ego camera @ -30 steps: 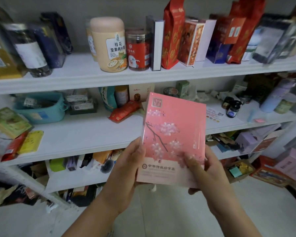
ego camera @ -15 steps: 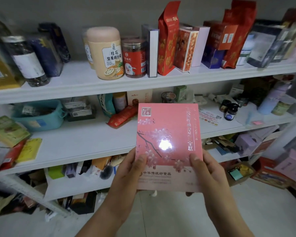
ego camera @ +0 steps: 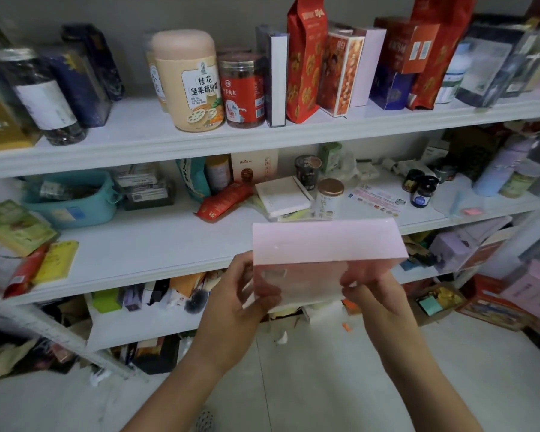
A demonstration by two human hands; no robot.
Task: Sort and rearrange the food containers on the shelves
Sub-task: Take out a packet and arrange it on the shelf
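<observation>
Two hands, one item: step in hand is judged to be carrying a single container to its slot.

Far left, middle shelf (ego camera: 138, 244): green packet (ego camera: 16, 226) lying flat, teal basket (ego camera: 72, 207) just behind it. Bare white strip runs along the front edge from there toward centre.

Top shelf (ego camera: 131, 141), left of centre: beige canister (ego camera: 189, 82) upright, red jar (ego camera: 243, 88) just beside it, then boxes and pouches standing in a row to the right.

Centre, in front of the middle shelf's edge: left hand (ego camera: 234, 294) grips the left lower end of the pink box (ego camera: 325, 244), fingers curled round it. Box is tipped nearly flat, pale top face up, off any shelf. Right hand (ego camera: 374, 291) pinches its right lower corner. Motion blur here, so exact finger placement not readable.

Behind the box: white box (ego camera: 282, 198) lying flat, gold-lidded tin (ego camera: 328, 198) upright. Further right, small dark jars (ego camera: 421, 191).

Next move, as judged: pick a gap, stand or lay the box there. The bare strip to the left looks easiest, and the tin behind could tip if nudged.
</observation>
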